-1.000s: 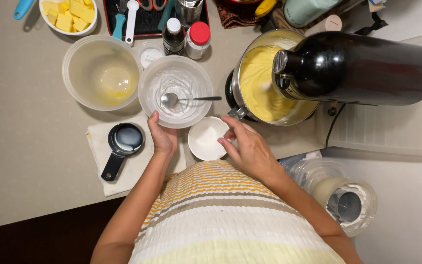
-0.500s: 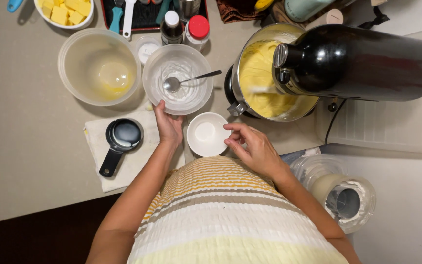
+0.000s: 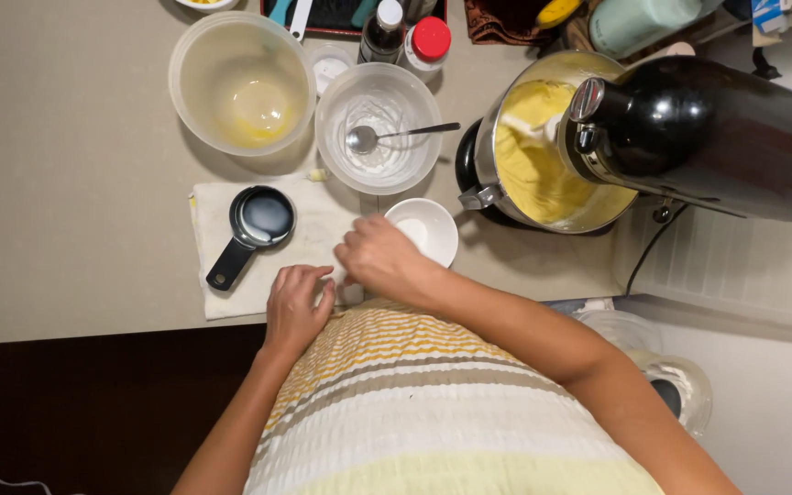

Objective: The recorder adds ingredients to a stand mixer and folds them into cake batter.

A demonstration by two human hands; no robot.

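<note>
My left hand (image 3: 297,307) rests loosely on the near edge of a white paper towel (image 3: 313,229) at the counter's front, holding nothing. My right hand (image 3: 382,261) reaches across my body and presses down on the same towel, fingers curled under so their undersides are hidden. Just right of its knuckles sits a small white bowl (image 3: 428,225). A black measuring cup (image 3: 261,218) lies on the towel to the left of both hands. Beyond them stands a clear glass bowl (image 3: 378,128) streaked with white residue, with a metal spoon (image 3: 364,139) in it.
A stand mixer (image 3: 717,128) hangs over a steel bowl of yellow batter (image 3: 533,156) at the right. A cloudy plastic bowl (image 3: 242,82) stands at the back left. A red-capped jar (image 3: 430,38) and a dark bottle (image 3: 384,23) are behind. A glass jar (image 3: 680,385) sits low right.
My left hand has drawn back from the glass bowl to the towel's near edge. My right hand has moved left from beside the small white bowl onto the towel.
</note>
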